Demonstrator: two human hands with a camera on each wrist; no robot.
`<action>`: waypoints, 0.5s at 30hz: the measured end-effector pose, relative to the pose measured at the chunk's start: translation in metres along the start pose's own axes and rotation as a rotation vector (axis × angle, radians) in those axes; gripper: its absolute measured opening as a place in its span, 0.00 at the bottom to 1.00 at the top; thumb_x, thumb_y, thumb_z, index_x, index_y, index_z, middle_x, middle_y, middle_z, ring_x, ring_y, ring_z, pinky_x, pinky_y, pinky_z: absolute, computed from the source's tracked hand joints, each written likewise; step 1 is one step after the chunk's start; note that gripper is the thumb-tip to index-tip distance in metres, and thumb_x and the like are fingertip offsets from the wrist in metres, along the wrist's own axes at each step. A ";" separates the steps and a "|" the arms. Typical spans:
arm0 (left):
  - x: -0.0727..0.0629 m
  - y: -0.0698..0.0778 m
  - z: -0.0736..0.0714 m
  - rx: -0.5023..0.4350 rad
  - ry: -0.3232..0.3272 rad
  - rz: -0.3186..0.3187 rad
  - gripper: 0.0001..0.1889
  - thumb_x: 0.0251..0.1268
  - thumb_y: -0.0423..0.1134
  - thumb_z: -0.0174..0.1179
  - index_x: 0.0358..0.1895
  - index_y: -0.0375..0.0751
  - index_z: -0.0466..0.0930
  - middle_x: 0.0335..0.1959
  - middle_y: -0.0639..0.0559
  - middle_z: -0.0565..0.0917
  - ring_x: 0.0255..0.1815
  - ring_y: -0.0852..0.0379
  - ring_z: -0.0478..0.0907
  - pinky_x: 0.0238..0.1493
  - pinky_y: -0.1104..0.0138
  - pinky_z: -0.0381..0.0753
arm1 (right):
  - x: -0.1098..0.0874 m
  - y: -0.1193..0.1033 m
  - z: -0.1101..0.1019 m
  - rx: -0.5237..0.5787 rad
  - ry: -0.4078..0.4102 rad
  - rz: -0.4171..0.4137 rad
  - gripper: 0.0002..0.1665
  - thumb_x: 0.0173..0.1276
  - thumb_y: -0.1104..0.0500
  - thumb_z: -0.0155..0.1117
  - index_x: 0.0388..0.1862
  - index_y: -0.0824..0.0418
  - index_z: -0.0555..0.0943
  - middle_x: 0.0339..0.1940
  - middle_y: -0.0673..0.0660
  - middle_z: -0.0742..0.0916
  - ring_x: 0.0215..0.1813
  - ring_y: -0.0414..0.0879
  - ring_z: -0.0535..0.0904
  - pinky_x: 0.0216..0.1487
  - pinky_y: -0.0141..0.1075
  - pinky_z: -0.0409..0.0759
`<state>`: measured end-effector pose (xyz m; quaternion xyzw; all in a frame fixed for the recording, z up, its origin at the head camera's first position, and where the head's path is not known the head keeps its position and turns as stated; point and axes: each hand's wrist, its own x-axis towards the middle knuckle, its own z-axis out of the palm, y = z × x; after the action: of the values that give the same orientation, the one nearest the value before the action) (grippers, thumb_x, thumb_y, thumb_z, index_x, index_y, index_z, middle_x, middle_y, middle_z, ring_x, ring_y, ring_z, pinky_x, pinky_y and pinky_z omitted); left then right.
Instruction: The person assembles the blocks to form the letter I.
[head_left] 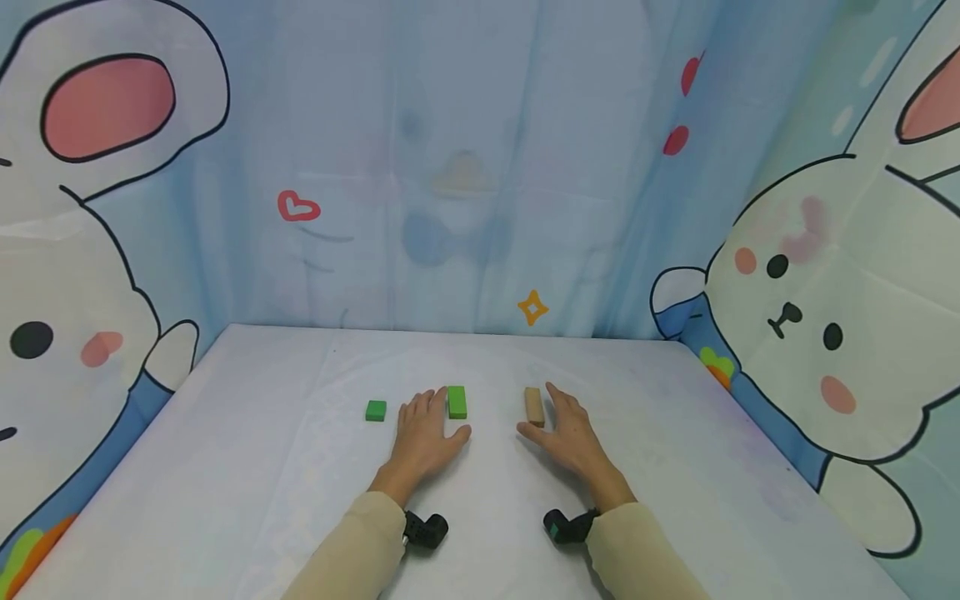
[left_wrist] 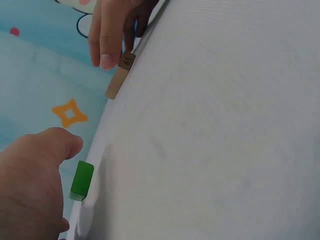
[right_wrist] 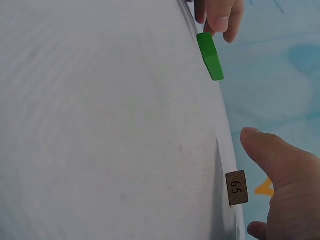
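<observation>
Along the near side, two beige sleeves (head_left: 352,550) reach over a table spread with a white cloth (head_left: 487,500), each with a black wrist camera (head_left: 425,531) at its cuff. Broad stretches of cloth run from the arms out to both slanting side edges, and another strip lies between the hands. Just past the cuffs, the left hand (head_left: 425,432) rests open, thumb spread, its index finger right beside an oblong bright-green block (head_left: 457,404). The right hand (head_left: 573,433) is open too, thumb and fingers either side of an oblong tan wooden block (head_left: 534,406), its end marked with dark digits. Whether either hand touches its block, I can't tell. Left of the left hand, well inside the edges, sits a small green block (head_left: 376,411). Beyond the far edge hangs a pale-blue curtain (head_left: 360,100) printed with white cartoon rabbits (head_left: 795,292).
</observation>
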<state>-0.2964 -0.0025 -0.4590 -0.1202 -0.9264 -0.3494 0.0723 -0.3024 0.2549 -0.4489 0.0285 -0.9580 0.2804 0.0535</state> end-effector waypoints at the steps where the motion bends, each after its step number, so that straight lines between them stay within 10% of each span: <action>1: 0.001 0.000 0.000 0.005 0.000 -0.003 0.40 0.71 0.53 0.59 0.79 0.35 0.60 0.76 0.33 0.65 0.81 0.34 0.57 0.81 0.41 0.49 | 0.001 0.000 0.000 -0.002 0.001 0.000 0.58 0.69 0.38 0.67 0.85 0.64 0.52 0.81 0.74 0.62 0.80 0.72 0.58 0.75 0.67 0.63; 15: 0.009 0.000 0.002 0.037 -0.013 -0.019 0.43 0.69 0.55 0.61 0.79 0.34 0.60 0.78 0.32 0.64 0.82 0.34 0.56 0.82 0.44 0.50 | 0.013 0.006 0.001 -0.021 -0.010 0.006 0.59 0.67 0.38 0.70 0.84 0.63 0.54 0.80 0.74 0.62 0.80 0.71 0.58 0.75 0.66 0.63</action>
<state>-0.3048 0.0005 -0.4586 -0.1123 -0.9344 -0.3319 0.0650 -0.3155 0.2591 -0.4515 0.0264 -0.9612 0.2705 0.0483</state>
